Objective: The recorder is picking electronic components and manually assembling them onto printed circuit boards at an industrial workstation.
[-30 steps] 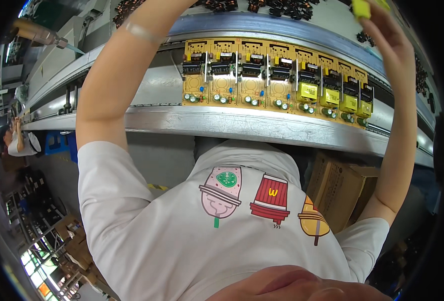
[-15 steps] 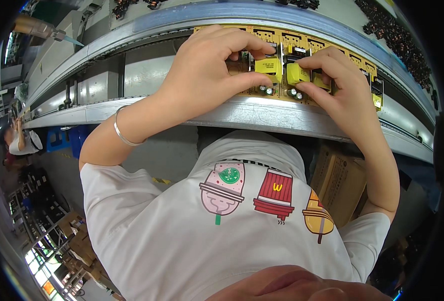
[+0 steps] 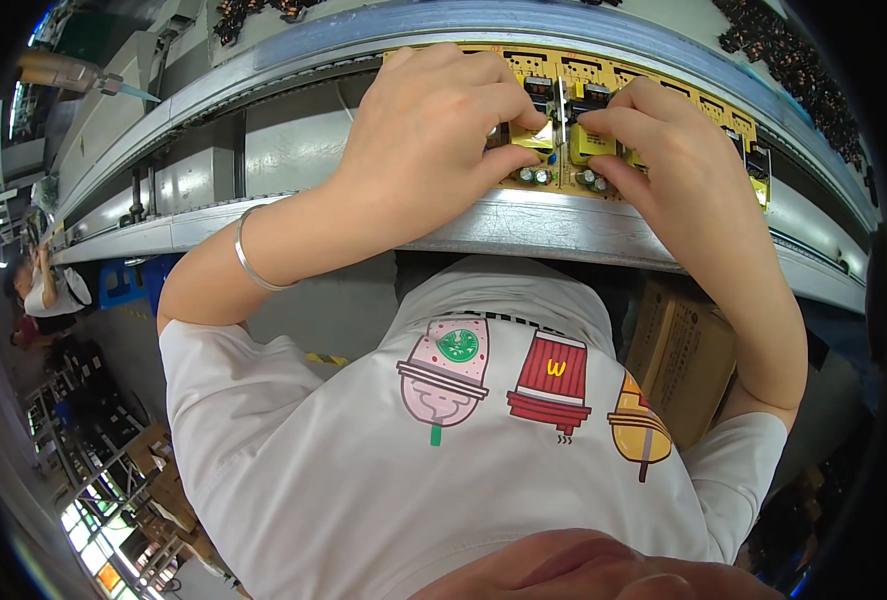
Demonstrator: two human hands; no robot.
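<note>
Yellow parts pinched in both hands over the boards (image 3: 653, 90).
Left hand (image 3: 423, 130) and right hand (image 3: 663, 150) each grasp 1 part (image 3: 531, 138); skewed pressure could bend leads.

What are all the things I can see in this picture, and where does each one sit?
Yellow circuit boards: a row, exact count hidden, on the grey metal conveyor rail.
Yellow block-shaped components: two, one pinched in each hand, on the boards.
Brown cardboard box: one, under the rail, right.
Black small parts: a heap, upper right.
Another person: one, far left edge.
White printed T-shirt: one, lower centre.
Silver bangle: one, left wrist.
Left hand: on the boards.
Right hand: on the boards.
</note>
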